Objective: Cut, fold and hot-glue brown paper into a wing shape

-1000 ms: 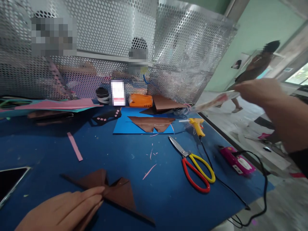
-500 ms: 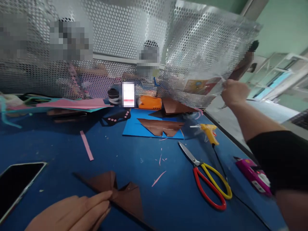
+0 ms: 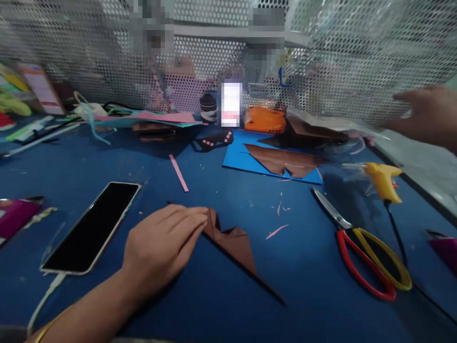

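Note:
My left hand [image 3: 164, 240] lies over the left part of a brown folded sheet [image 3: 235, 245], its fingers together on it and its thumb hidden. The sheet has a notched, wing-like upper outline and a dark, straight lower edge like a thin stick. At the far right, my right hand [image 3: 424, 114] is raised beyond the yellow glue gun [image 3: 383, 181], blurred, with a finger stretched out and nothing seen in it. Below it, clear plastic [image 3: 321, 125] lies over brown sheets. Scissors [image 3: 357, 243] with red and yellow handles rest right of the folded sheet.
A charging phone [image 3: 93, 228] lies on the left. Pink strip [image 3: 178, 172] and scraps are on the blue table. Behind are a blue board [image 3: 239, 159] with a brown cut-out [image 3: 285, 159], a black mask [image 3: 214, 141], an orange pack [image 3: 264, 119] and a perforated metal screen [image 3: 200, 57].
My right hand no longer holds up the clear plastic bag, which has come down over the brown sheets. My left hand covers more of the folded sheet. The view has turned left.

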`<state>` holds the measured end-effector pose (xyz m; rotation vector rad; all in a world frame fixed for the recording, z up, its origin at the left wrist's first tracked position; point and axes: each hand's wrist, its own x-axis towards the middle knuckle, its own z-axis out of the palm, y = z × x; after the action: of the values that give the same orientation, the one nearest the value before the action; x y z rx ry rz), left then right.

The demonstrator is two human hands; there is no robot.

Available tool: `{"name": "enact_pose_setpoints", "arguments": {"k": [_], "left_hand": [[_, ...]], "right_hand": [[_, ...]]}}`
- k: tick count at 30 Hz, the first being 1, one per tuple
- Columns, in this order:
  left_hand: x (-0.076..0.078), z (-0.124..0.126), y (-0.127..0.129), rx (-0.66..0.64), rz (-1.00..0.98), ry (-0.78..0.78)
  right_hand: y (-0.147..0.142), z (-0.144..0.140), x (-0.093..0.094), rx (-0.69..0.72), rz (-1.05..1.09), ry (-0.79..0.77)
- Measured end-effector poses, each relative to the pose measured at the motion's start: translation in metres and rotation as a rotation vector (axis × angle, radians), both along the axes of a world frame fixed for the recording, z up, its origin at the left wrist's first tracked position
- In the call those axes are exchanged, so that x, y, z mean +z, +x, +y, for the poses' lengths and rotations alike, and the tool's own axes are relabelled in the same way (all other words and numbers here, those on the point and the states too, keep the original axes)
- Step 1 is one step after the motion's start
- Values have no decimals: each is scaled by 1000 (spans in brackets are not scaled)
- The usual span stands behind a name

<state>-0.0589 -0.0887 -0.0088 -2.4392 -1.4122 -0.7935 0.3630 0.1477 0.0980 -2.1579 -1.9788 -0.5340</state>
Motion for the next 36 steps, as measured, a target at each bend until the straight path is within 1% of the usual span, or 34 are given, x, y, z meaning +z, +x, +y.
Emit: {"name": "enact_pose_setpoints", "arguments": {"k": [1, 2, 3, 4, 5, 6, 7, 8, 10, 11, 13, 17, 21, 27, 31, 36], "left_hand": [[0, 1, 1, 31, -14, -17], [0, 2, 1, 57, -23, -36], [-1, 3, 1, 74, -24, -57], [-2, 3, 1, 81, -20, -77], [-3, 3, 1, 77, -11, -97], [-4, 3, 1, 64, -2, -118], [-5, 3, 1, 45, 3, -139], [-6, 2, 2, 24, 4, -164], [-9, 1, 3, -25, 12, -226], [-10, 0, 3, -49, 21, -257], [-11, 0, 5, -89, 34, -305], [-12, -1, 5, -123, 29, -333], [-13, 0, 4, -129, 16, -335], [-13, 0, 4, -115, 6, -385], [-14, 1, 5, -102, -2, -390], [-15, 1, 4, -111, -6, -359]], "right_hand": [[-16, -27, -1, 27, 16, 41], [-36, -57, -5, 144, 111, 134], [-59, -86, -14, 333, 226, 155], [-83, -115, -25, 551, 314, 134], [-106, -141, -39, 762, 380, 57], [-128, -162, -54, 900, 424, 10], [-147, -178, -68, 978, 458, -71], [-163, -189, -82, 1019, 490, -96], [-182, -199, -102, 1060, 458, -105], [-186, -200, -108, 1085, 442, -122], [-188, -198, -114, 1124, 408, -147], [-184, -195, -114, 1162, 373, -154], [-183, -200, -116, 1147, 392, -175], [-178, -203, -119, 1110, 395, -179], [-178, -204, -119, 1133, 300, -132], [-179, -209, -119, 1145, 119, -100]]}}
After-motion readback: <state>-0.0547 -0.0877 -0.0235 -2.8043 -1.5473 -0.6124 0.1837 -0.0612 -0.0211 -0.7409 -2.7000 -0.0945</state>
